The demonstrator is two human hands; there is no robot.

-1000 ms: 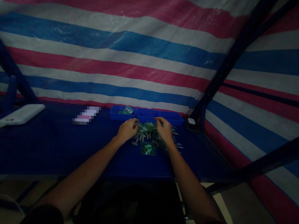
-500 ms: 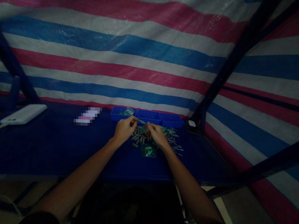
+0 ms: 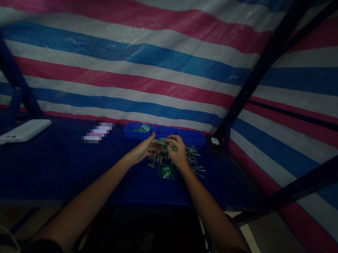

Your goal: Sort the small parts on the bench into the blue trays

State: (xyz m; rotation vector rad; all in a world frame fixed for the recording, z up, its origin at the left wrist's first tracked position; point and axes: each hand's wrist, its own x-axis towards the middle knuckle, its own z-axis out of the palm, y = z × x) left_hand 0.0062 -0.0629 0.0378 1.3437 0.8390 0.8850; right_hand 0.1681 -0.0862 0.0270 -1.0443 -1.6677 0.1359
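My left hand (image 3: 142, 150) is over the blue table with its thumb raised and its fingers apart. Facing it, my right hand (image 3: 178, 150) has its fingers curled round a small greenish plastic bag (image 3: 164, 143), which fills the gap between the hands. Fingers partly cover the bag, and its contents are too dim to make out. Below the hands lie several short grey metal cylinders (image 3: 152, 163). A flat clear bag with pale green pieces (image 3: 167, 171) rests nearer to me. Thin metal rods (image 3: 194, 157) are scattered to the right of my right hand.
Three blue bins stand behind the hands: a left bin (image 3: 126, 131) with clear bags in it, a middle one (image 3: 168, 131) and a right one (image 3: 193, 136). Farther left lie a white power bank (image 3: 24, 130) with a cable and a blurred-out flat item (image 3: 98, 132). A blue post (image 3: 227, 134) rises at right.
My fingertips were pinching a thin piece held up between both hands. Now my left hand has opened, and my right hand has curled round a greenish bag lower down.
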